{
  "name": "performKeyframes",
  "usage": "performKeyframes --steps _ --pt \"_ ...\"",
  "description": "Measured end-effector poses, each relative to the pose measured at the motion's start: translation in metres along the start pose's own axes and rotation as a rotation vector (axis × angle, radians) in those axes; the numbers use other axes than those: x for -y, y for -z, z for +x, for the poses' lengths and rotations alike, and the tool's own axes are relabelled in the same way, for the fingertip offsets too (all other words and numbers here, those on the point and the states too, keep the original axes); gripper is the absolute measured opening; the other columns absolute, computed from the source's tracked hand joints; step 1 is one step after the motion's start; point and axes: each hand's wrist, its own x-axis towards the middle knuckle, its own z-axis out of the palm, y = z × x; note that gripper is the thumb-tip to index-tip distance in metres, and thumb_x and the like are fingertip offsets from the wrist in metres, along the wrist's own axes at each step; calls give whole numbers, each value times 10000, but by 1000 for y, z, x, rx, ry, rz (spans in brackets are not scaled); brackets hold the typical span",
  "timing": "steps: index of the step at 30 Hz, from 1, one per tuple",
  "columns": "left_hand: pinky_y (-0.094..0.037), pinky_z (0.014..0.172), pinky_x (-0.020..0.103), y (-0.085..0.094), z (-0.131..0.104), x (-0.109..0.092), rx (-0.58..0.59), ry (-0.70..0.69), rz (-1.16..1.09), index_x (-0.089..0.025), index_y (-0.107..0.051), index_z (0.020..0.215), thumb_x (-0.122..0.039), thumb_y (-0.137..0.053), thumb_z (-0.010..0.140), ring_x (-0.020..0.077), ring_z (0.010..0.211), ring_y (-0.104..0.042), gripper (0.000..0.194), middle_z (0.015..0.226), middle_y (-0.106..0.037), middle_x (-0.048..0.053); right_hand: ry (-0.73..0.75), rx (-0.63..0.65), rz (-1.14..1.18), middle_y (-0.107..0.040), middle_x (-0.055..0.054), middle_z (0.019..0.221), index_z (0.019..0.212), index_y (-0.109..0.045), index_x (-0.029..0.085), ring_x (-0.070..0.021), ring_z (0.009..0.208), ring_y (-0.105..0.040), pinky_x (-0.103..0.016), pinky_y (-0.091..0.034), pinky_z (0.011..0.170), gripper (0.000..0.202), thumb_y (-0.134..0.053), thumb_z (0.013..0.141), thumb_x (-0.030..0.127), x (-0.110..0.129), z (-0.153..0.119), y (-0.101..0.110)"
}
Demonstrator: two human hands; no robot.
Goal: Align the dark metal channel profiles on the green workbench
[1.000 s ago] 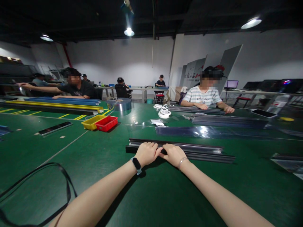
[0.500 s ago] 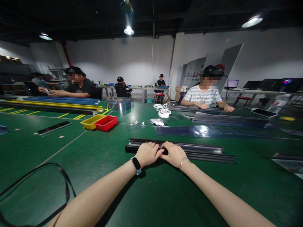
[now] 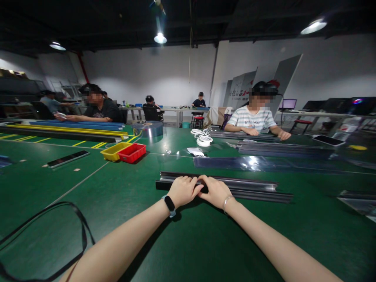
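A long black profile rail [image 3: 261, 196] with a shiny grey channel lies crosswise on the green table in front of me. My left hand [image 3: 182, 190], with a watch band at its wrist, curls over the rail left of its middle. Close beside it, my right hand [image 3: 216, 192] bends its fingers over the same rail; a bracelet circles that wrist. The two thumbs and forefingers meet or nearly meet. Both sets of fingertips are partly hidden behind the rail, so I cannot see whether they hold anything small.
Beyond the rail lies a clear plastic strip [image 3: 235, 163], with more dark rails [image 3: 284, 149] behind it. A yellow bin [image 3: 111, 153] and a red bin [image 3: 132, 153] stand left of white coils [image 3: 203, 140]. A phone [image 3: 68, 159] and black cable [image 3: 84, 231] lie left. Co-workers sit across.
My hands and the rail stay almost where they were. At the far left, a co-worker has lowered the hands and a small object in them slightly.
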Motion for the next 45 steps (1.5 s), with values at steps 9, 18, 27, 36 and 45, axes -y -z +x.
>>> performKeyframes --steps 9,18,27,36,45 --pt "-389 629 294 -1 0 0 1 19 17 -159 -501 874 -417 -269 865 178 682 -544 347 675 -584 55 30 -11 20 -540 -41 933 1101 -384 223 -155 860 -515 -256 -378 694 443 -487 723 431 0 0 1" --pt "-382 649 296 1 1 -1 -1 37 17 -166 -493 870 -408 -267 868 178 714 -546 331 712 -592 56 61 -11 -63 -550 -40 873 1054 -407 211 -175 827 -511 -264 -378 659 415 -477 721 447 -1 1 -3" --pt "-380 647 299 -1 1 0 15 44 37 -166 -493 851 -412 -262 869 179 698 -549 338 689 -592 51 76 10 -121 -558 -54 850 1030 -429 198 -177 799 -516 -276 -369 669 386 -457 737 447 -2 1 -5" --pt "-379 639 298 0 1 -1 22 51 48 -170 -484 870 -395 -260 872 180 689 -548 317 686 -590 44 39 -6 -106 -568 -50 844 1060 -408 198 -176 781 -530 -259 -362 627 394 -436 747 436 0 -1 -4" --pt "-381 629 302 1 0 0 11 42 39 -169 -489 876 -382 -270 871 180 668 -551 305 671 -590 42 44 -54 -31 -566 -46 889 1123 -359 208 -165 822 -541 -255 -373 664 477 -462 723 448 -4 -1 -7"
